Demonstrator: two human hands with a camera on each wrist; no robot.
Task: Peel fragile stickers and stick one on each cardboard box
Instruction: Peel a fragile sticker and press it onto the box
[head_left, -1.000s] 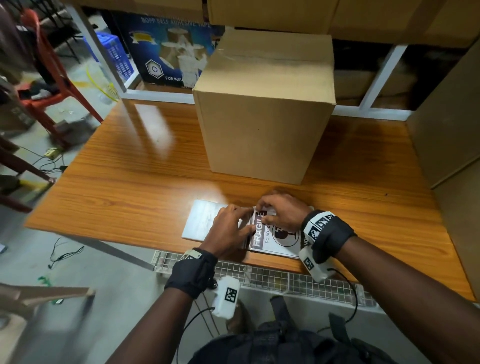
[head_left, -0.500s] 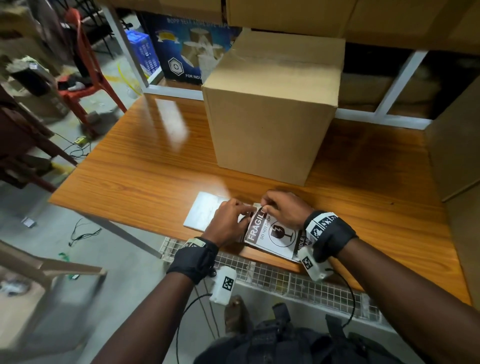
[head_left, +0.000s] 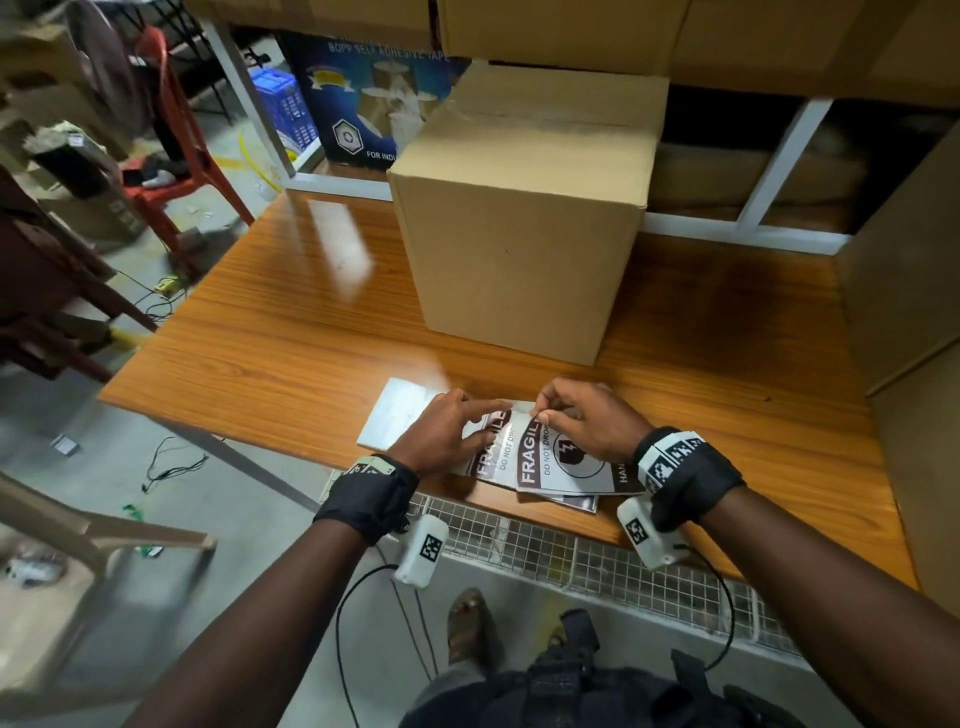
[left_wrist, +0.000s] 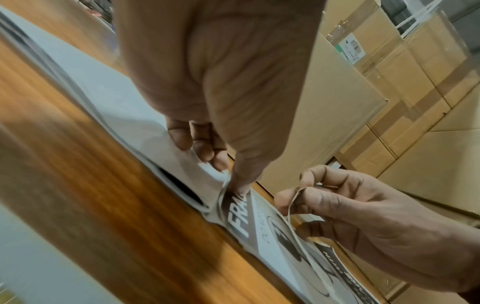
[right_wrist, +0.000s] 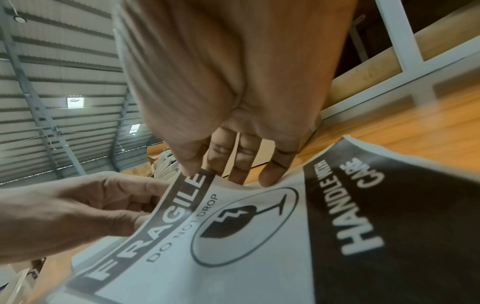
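At the near edge of the orange wooden table, the right hand pinches a corner of the top black-and-white fragile sticker while the left hand presses flat-fingered on the sticker stack, before a closed, taped brown cardboard box.

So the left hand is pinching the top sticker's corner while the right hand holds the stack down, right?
Reversed. The head view shows the right hand pinching the top sticker's corner, while the left hand holds the stack down.
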